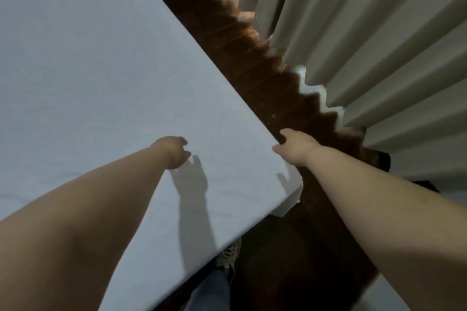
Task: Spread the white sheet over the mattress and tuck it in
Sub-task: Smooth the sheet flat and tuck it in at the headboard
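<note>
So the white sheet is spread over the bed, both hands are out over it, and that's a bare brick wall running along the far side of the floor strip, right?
Not quite. The head view shows pleated beige curtains there, not brick. The rest holds: the white sheet covers the bed, the left hand over its top, the right hand at its edge.
</note>
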Tool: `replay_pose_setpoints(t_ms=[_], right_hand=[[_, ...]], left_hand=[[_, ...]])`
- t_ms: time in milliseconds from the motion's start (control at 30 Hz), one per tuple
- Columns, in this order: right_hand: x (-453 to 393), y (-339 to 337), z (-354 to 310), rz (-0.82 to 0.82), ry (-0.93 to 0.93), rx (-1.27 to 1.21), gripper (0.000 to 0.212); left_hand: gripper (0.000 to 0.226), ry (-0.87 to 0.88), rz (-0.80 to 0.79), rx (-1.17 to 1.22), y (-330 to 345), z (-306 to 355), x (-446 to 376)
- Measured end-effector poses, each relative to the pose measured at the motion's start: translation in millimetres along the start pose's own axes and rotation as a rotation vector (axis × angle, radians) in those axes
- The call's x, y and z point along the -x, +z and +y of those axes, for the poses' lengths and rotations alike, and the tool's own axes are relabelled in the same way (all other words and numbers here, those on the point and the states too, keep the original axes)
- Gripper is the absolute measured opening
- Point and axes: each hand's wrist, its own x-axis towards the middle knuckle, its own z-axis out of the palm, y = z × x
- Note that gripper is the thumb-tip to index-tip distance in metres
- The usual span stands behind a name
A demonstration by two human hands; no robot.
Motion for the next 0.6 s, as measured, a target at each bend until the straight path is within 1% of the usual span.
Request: replay_pose_setpoints(t_ms=[67, 133, 233, 300, 433, 533, 600], right_hand=[[10, -37, -6, -0.047, -0.097, 0.022, 0.058], [24, -78, -2, -0.043, -0.152, 0.039, 0.051], [37, -138, 14, -0.015, -0.145, -0.012, 0.044], [39, -179, 32, -0.009, -0.122, 0.011, 0.040], [16, -249, 55, 0.014, -0.115, 0.074, 0.037], [-14, -293, 57, 0.038, -0.206, 0.116, 0.038], [-37, -323, 58, 0.064, -0.300, 0.134, 0.038]], left_hand=[[0.051, 0.044, -0.051, -0.070, -26, 32, 10], [0.050, 0.088, -0.071, -0.133, -54, 61, 19], [0.050, 0.141, -0.049, -0.140, -92, 93, 25], [0.050, 0.149, -0.036, -0.138, -123, 114, 29], [0.049, 0.108, 0.049, -0.105, -186, 143, 32], [0.048, 0.039, 0.131, -0.052, -228, 162, 30], [0.048, -0.038, 0.178, -0.020, -251, 178, 25]])
